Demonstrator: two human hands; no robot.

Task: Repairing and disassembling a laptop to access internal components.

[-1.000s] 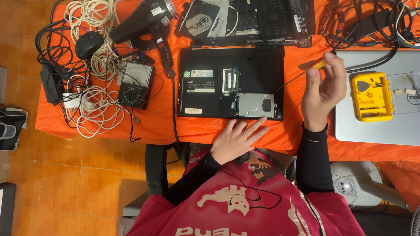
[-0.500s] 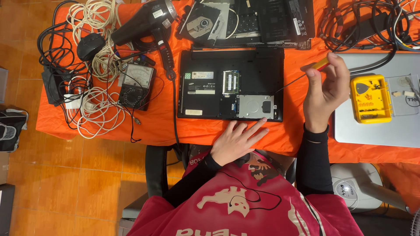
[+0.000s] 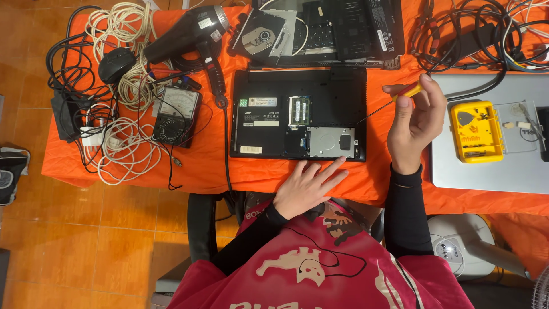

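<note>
Pinched in the right hand is a slim screwdriver with an orange-yellow handle, its thin shaft running toward eight o'clock, tip over the right edge of the upturned black laptop base. That hand is the nearer; the left hand rests flat with fingers spread, holding nothing, at six o'clock of the laptop's silver drive bay.

**Count of things on the orange bench**

Two hands: the left hand at lower centre, the right hand right of centre. One screwdriver. Three laptops: one black laptop lying bottom-up at centre, one dismantled laptop at top centre, one silver laptop at right. One optical drive. One hair dryer at upper left. One analog multimeter. One computer mouse. One yellow parts box. One white cable coil at left.
</note>
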